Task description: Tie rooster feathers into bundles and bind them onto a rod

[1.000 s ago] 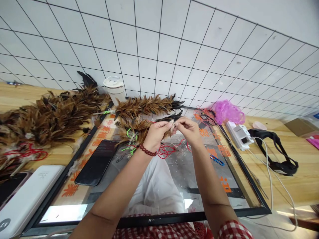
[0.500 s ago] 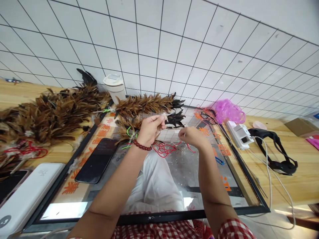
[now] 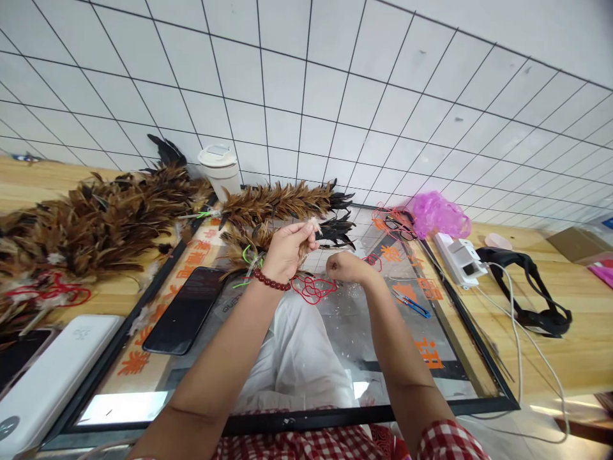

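Observation:
My left hand (image 3: 290, 249) is closed, thumb and forefinger pinching a tuft of feathers (image 3: 315, 223) with pale, fluffy ends. Just right of it my right hand (image 3: 343, 265) is curled shut on a thin red cord (image 3: 313, 291), which lies in loops on the glass below and shows again beyond the hand; the exact grip is hidden. Behind my left hand lies a strip of brown feathers with a black feather tip (image 3: 338, 230) and green ties. A second feather strip (image 3: 278, 201) lies parallel to it, farther back.
A large heap of feathers (image 3: 110, 217) covers the left side. Around the black-framed glass (image 3: 364, 412) are a phone (image 3: 184, 310), a power bank (image 3: 62, 377), a lidded cup (image 3: 220, 169), blue thread snips (image 3: 412, 303), a pink bag (image 3: 440, 214) and a power strip (image 3: 457, 259) with cables.
My right hand has moved left, closer to my left hand, and the red cord has shifted with it. The snips are now more exposed. My left hand keeps its pinch in nearly the same place.

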The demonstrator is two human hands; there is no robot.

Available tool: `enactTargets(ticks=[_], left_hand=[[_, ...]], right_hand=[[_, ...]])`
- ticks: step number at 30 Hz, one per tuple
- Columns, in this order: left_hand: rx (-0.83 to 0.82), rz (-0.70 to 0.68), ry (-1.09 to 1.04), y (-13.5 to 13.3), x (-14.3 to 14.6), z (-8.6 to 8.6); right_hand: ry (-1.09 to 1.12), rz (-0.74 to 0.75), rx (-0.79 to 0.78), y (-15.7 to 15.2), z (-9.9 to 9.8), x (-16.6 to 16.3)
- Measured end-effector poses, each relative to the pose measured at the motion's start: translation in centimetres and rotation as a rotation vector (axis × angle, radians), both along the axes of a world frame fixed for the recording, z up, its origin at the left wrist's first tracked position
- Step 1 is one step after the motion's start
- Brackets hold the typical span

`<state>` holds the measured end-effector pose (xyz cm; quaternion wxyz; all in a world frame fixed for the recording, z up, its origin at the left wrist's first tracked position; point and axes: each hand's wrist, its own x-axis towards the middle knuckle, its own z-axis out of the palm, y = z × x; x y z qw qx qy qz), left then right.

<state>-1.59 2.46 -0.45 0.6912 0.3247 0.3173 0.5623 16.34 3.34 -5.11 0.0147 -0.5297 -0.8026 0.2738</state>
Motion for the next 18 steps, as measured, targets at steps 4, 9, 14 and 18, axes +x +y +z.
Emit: enactTargets(ticks=[4,9,14,18], left_hand=[[-0.012,0.013,-0.006,0.0,0.7,-0.7],[-0.004,-0.010,0.003,-0.6,2.2,-1.1],[-0.005,-0.089,0.051,-1.1,2.4,-0.7],[-0.034,-0.106,0.060,-1.2,2.3,-0.6]], right_hand=[[0.760,-0.099,0.039,-0.4,2.0,1.2],[1.191,-0.158,0.235,-0.7,3.1,0.4],[1.257,-0.174,0.176,-0.6,2.7,-1.0],[1.210,-0.193,0.229,-0.6,2.7,-1.2]])
